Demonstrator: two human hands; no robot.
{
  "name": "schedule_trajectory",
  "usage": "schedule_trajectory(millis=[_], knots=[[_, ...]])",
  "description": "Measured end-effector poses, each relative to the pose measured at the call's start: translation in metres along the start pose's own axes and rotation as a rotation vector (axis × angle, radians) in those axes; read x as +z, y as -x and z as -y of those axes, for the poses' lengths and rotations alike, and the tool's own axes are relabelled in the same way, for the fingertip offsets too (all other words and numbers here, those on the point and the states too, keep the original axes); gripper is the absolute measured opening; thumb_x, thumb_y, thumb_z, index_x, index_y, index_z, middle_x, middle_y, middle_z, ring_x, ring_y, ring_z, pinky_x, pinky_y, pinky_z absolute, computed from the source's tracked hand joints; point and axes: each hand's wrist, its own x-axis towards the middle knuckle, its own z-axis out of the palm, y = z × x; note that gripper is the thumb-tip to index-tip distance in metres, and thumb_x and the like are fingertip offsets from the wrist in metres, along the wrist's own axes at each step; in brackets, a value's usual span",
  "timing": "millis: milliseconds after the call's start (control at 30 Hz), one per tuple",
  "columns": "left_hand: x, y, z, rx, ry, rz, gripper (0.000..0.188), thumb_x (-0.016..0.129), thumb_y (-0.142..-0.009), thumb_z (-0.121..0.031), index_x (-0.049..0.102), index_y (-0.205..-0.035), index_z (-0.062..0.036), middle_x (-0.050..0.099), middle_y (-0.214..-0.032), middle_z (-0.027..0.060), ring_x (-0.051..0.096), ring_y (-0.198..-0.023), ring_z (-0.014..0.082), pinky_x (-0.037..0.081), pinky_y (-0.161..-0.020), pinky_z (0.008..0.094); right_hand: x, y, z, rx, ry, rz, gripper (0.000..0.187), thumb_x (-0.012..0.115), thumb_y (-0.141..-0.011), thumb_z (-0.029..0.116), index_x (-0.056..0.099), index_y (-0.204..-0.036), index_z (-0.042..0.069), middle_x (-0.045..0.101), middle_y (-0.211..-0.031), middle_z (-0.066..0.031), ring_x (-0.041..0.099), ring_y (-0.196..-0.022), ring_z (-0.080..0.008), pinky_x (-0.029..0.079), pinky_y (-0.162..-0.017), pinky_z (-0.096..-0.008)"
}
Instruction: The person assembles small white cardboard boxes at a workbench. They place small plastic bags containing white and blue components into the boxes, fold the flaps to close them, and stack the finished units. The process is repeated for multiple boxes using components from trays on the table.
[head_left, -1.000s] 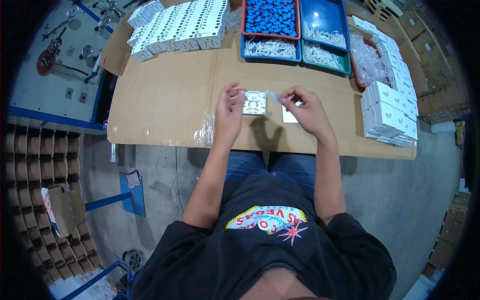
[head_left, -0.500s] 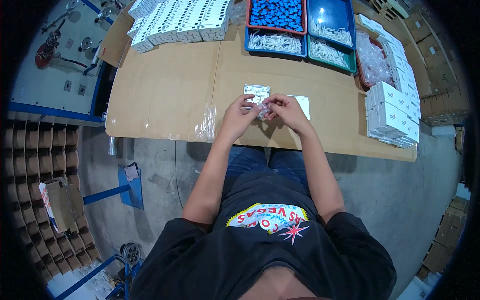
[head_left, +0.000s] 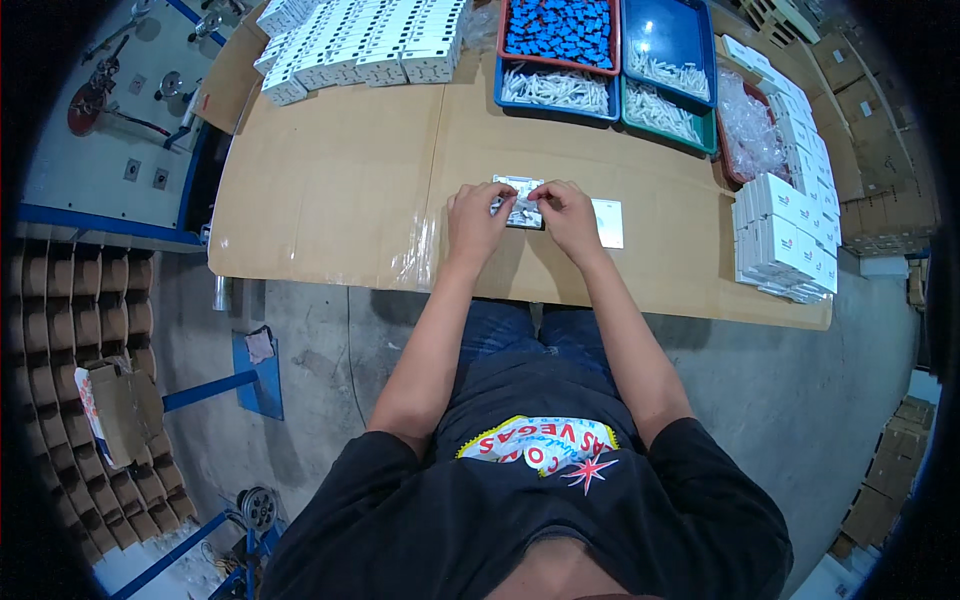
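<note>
A small open box (head_left: 527,219) with a white-and-grey patterned inside lies on the cardboard-covered table in front of me. Both hands meet over it. The fingertips of my left hand (head_left: 477,222) are pinched at the box's left side. From the right, my right hand (head_left: 569,222) reaches in with its fingers closed. A small clear plastic bag (head_left: 524,203) lies between the fingertips, against the inside of the box; fingers partly hide it. Just right of my right hand, a flat white square piece (head_left: 608,223) rests on the table.
Rows of white boxes (head_left: 365,50) stand at the far left, with more stacked white boxes (head_left: 785,235) at right. Trays hold blue pieces (head_left: 560,32) and white sticks (head_left: 555,90). A red bin (head_left: 735,175) contains clear plastic bags (head_left: 750,125).
Both hands have moved forward from the near edge of the small open box to over it, carrying the small plastic bag. The view has shifted slightly.
</note>
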Motion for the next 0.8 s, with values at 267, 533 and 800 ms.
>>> schedule_trajectory(millis=[267,533,800], knots=[[0.002,0.01,0.003,-0.03,-0.029,-0.038,0.014,0.078,-0.086,-0.021,0.079,-0.097,-0.0138,0.066,-0.099,0.0038,0.062,-0.095,0.0267,0.045,-0.086,0.0405,0.005,0.011,0.012,-0.232,0.389,-0.022,0.007,0.07,-0.086,0.013,0.072,-0.092,0.012,0.068,-0.099,-0.0036,0.062,-0.102,-0.0252,0.039,-0.099,-0.044],[0.003,0.013,0.0,-0.01,-0.012,-0.055,0.013,0.078,-0.085,-0.022,0.077,-0.092,-0.0116,0.07,-0.097,0.0022,0.062,-0.091,0.0251,0.044,-0.084,0.0406,-0.001,0.01,0.011,-0.175,0.416,0.019,0.008,0.07,-0.086,0.014,0.072,-0.094,0.012,0.067,-0.1,-0.0024,0.063,-0.104,-0.0242,0.04,-0.096,-0.0447],[-0.004,0.015,-0.006,-0.037,-0.123,-0.035,0.018,0.079,-0.082,-0.028,0.076,-0.089,-0.0119,0.071,-0.091,0.0017,0.063,-0.089,0.0233,0.041,-0.084,0.0389,0.0,0.011,0.006,-0.123,0.393,0.054,0.01,0.07,-0.086,0.011,0.073,-0.095,0.012,0.067,-0.1,-0.0021,0.064,-0.103,-0.0229,0.039,-0.093,-0.0435]])
